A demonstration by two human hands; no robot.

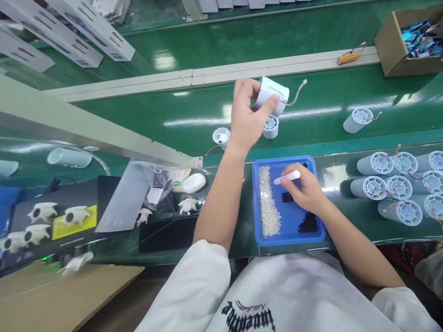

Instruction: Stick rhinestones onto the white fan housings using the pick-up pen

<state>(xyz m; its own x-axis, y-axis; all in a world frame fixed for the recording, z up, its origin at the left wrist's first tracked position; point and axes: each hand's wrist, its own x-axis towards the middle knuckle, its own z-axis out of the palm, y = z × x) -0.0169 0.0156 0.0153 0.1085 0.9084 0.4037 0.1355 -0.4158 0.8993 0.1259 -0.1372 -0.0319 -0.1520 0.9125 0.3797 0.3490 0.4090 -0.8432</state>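
My left hand (pixel 249 108) grips a pale blue cylindrical housing (pixel 272 94), tilted above the green bench, with a short cable and white connector sticking out to its right. Between the fingers of my right hand (pixel 304 189) is a white pen-like tool (pixel 288 177), its tip over a blue tray (pixel 256 198). Along the tray's left side runs a strip of small clear-white pieces (pixel 269 203). Small black pieces (pixel 308 223) lie at its lower right, and a black rectangle (pixel 287 197) sits near my right fingers. Another housing (pixel 271 127) stands just below the held one.
Several more wired housings (pixel 408 212) are grouped at the right, with one (pixel 357 121) standing behind them. A cardboard box (pixel 398 50) and an orange wired cylinder (pixel 349 58) are at the back right. White fan-like parts (pixel 188 205) and a white mouse (pixel 194 183) lie on the left.
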